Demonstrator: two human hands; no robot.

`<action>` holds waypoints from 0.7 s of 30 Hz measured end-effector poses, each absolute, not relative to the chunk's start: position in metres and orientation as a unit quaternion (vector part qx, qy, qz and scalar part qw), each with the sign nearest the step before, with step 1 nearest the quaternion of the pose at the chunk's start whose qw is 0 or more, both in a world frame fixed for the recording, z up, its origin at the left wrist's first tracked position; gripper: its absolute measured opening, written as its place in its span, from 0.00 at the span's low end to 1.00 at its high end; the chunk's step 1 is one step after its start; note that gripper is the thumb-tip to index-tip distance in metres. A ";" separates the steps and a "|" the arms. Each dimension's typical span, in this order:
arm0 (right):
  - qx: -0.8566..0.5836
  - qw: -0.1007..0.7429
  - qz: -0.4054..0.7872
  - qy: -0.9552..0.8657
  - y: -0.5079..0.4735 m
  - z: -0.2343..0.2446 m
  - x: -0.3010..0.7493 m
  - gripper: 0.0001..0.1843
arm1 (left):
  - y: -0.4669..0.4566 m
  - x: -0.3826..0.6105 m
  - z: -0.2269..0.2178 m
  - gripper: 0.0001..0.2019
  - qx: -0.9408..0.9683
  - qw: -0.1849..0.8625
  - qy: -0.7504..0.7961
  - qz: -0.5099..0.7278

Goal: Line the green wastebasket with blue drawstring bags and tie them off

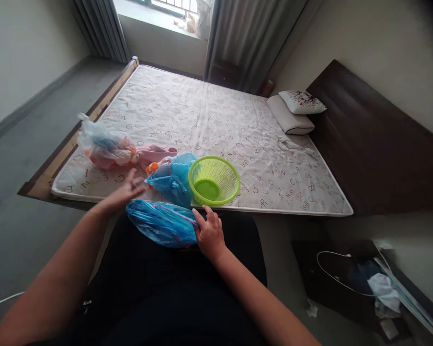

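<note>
Clear plastic bag [104, 146]: far left on the mattress [202, 113], puffy, with pink and orange inside, well apart from both hands.

Left hand [124, 190]: open, fingers spread, holding nothing, near the mattress edge, just past the left end of the near blue bag.

Pink cloth [155, 154]: on the mattress, just right of the clear plastic bag.

Near blue bag [162, 223]: below the mattress edge, long way going left to right, tipped a bit down to the right, with thin red string on top. Right end closer to the right hand.

Far blue bag [171, 181]: on the mattress, just above the near blue bag.

Green basket [213, 163]: on the mattress, right beside the far blue bag, open side up.

Right hand [210, 233]: closed around the right end of the near blue bag, fingers bent, gripping it.
</note>
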State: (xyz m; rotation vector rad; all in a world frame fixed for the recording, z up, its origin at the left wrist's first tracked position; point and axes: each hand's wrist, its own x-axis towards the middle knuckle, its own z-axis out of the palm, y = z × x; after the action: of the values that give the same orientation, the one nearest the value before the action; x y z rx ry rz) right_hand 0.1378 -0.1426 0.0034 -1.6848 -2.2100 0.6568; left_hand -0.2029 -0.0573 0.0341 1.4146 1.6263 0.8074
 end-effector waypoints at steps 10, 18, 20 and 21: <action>-0.437 0.129 0.383 -0.803 -0.026 0.071 0.048 0.11 | -0.105 -0.269 0.041 0.13 0.579 0.258 0.757 0.161; -0.349 0.374 0.175 -0.841 0.106 0.142 -0.095 0.24 | -0.055 -0.329 0.159 0.13 0.411 -0.240 0.705 0.526; -0.324 0.410 0.139 -0.841 0.107 0.145 -0.101 0.26 | -0.047 -0.330 0.153 0.13 0.420 -0.253 0.683 0.541; -0.332 0.394 0.140 -0.846 0.103 0.139 -0.101 0.25 | -0.043 -0.329 0.142 0.14 0.435 -0.214 0.704 0.520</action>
State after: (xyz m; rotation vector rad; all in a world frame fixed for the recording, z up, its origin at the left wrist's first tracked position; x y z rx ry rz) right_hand -0.1013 0.1035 0.1391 -0.8410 -2.1449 0.3544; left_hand -0.3294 -0.0426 0.1423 1.5899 2.5723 1.9012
